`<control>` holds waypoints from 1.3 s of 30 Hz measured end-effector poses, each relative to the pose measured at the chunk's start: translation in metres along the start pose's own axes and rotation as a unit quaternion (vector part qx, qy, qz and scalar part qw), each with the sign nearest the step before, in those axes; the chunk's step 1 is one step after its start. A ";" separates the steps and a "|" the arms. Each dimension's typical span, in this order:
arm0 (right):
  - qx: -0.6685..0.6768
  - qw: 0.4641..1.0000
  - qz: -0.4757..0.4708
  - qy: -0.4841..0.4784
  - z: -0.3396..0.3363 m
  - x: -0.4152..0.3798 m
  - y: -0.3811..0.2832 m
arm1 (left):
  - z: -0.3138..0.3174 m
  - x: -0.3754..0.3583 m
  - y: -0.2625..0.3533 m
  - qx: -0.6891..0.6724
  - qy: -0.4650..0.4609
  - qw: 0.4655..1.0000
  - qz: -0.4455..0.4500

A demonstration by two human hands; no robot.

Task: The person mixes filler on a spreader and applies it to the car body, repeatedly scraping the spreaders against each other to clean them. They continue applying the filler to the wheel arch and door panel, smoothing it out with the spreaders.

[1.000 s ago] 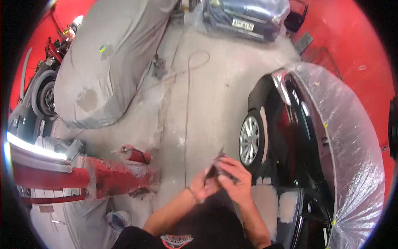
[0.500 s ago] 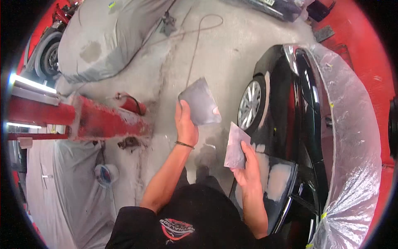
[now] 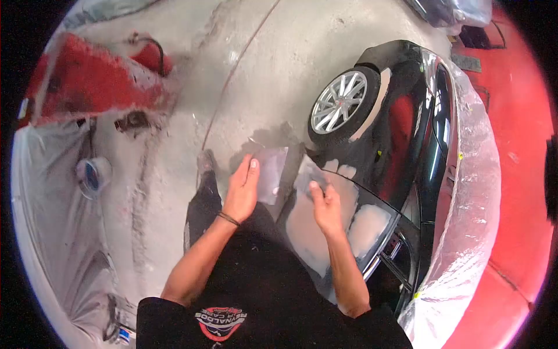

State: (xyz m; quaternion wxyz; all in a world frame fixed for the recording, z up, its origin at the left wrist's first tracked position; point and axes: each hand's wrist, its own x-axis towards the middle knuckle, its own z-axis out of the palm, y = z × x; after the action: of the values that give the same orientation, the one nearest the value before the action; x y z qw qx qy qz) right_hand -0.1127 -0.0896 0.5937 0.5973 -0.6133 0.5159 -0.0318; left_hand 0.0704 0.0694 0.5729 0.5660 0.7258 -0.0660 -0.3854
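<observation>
My left hand (image 3: pixel 241 189) grips a grey sandpaper sheet (image 3: pixel 271 173), thumb on its near face, the sheet extending to the right of the fingers. A smaller piece of sandpaper (image 3: pixel 306 172) is pinched in my right hand (image 3: pixel 326 208), in front of the car door. On that door are a large tan filler patch (image 3: pixel 314 232) and a smaller filler patch (image 3: pixel 371 225), both surrounded by grey sanded areas. The two sheets are apart, with a narrow gap between them. My right fingers partly hide the piece they hold.
The black car (image 3: pixel 401 128) stands at the right, its silver wheel (image 3: pixel 340 102) facing me and clear plastic sheeting (image 3: pixel 474 192) along its far side. A red lift base (image 3: pixel 99 81), a bucket (image 3: pixel 93 177) and grey covers (image 3: pixel 52 232) are at the left. A hose (image 3: pixel 232 72) crosses the floor.
My view and body have turned toward the car, so the door appears closer and more central. Both hands have come nearer together, still holding their sheets; the right piece is now over the door.
</observation>
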 end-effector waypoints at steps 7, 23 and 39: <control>-0.330 0.874 -0.292 -0.207 0.092 -0.002 -0.039 | -0.043 -0.008 -0.031 0.056 -0.022 0.998 0.026; 0.226 0.958 0.178 -0.020 -0.011 0.056 -0.016 | -0.068 0.068 -0.209 -0.178 0.111 0.958 -0.195; -0.895 0.401 -0.163 -0.106 -0.115 0.216 0.013 | -0.025 0.142 -0.450 -0.063 0.055 0.963 -0.256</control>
State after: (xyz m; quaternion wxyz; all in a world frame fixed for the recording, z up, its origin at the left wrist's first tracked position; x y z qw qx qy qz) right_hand -0.0954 -0.3118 0.4913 -0.2598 -0.8680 0.0720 0.4170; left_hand 0.0314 0.1706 0.1125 0.4964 0.7012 0.1776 -0.4800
